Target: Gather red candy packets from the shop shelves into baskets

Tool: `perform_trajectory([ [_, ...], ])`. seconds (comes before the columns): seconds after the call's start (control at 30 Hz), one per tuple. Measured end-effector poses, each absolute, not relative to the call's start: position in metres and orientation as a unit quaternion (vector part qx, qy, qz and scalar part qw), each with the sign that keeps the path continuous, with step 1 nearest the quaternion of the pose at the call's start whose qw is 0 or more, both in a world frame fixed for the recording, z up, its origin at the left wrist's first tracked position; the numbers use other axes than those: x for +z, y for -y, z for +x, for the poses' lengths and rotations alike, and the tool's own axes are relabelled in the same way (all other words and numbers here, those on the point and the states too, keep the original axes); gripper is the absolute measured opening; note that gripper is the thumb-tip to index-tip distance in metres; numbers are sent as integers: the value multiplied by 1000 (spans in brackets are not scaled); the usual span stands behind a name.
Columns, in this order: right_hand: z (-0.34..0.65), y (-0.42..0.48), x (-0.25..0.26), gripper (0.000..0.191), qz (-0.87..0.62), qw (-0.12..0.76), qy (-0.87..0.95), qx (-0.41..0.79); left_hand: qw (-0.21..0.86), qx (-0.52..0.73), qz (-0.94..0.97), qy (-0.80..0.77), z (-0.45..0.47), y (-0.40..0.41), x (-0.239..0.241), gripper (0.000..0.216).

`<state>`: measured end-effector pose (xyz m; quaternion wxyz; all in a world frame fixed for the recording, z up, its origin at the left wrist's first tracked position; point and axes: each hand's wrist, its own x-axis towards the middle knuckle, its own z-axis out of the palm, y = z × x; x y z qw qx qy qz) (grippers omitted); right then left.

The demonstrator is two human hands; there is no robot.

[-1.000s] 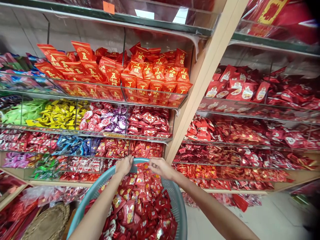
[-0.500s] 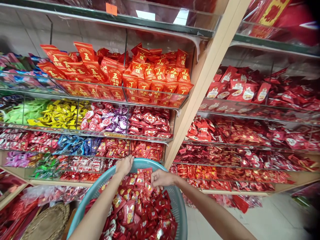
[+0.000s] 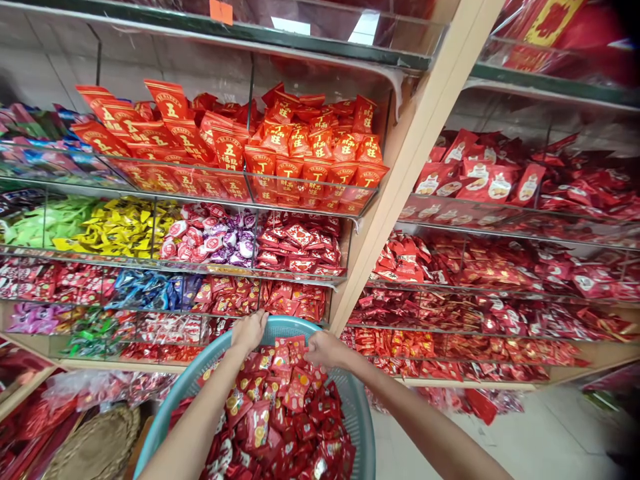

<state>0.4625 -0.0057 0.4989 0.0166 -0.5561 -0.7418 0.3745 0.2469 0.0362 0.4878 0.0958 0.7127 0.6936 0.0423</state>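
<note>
A round teal plastic basket (image 3: 173, 413) stands low in front of me, heaped with small red candy packets (image 3: 260, 423), some printed with orange slices. My left hand (image 3: 250, 331) is closed over its far rim, gripping it with the fingers bent over the edge. To the right, my right hand (image 3: 327, 350) is at the far right rim, above the packets, with its fingers curled closed. Whatever lies inside those fingers is hidden. Just behind the basket, a shelf compartment holds similar red packets (image 3: 295, 300).
Clear-fronted shelves carry large red bags (image 3: 287, 177), yellow-wrapped sweets (image 3: 125, 227) and blue-wrapped sweets (image 3: 143, 290). A wooden upright (image 3: 380, 247) divides them from more red packets (image 3: 487, 180) at right. At lower left is a woven tray (image 3: 97, 447); tiled floor (image 3: 417, 437) shows at lower right.
My right hand has risen slightly from the packets and moved a little right, its fingers more tucked in. My left hand keeps its place on the rim.
</note>
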Motion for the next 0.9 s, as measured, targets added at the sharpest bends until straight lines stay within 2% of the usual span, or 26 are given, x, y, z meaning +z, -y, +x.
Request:
perform_trajectory([
  [0.13,456,-19,505,12,-595,105,770,204,94,45,714,-692,247,-35,489,49],
  [0.27,441,-44,499,11,-610,145,757,184,92,47,714,-693,247,-35,488,50],
  [0.37,422,-57,497,13,-632,144,746,153,88,48,714,-693,246,-36,486,50],
  [0.53,388,-75,500,29,-669,136,729,55,82,47,713,-694,246,-36,485,49],
  [0.7,374,-89,500,30,-667,83,739,40,82,46,716,-692,245,-36,485,48],
  [0.9,377,-92,492,32,-651,66,756,7,89,49,716,-691,244,-37,483,49],
])
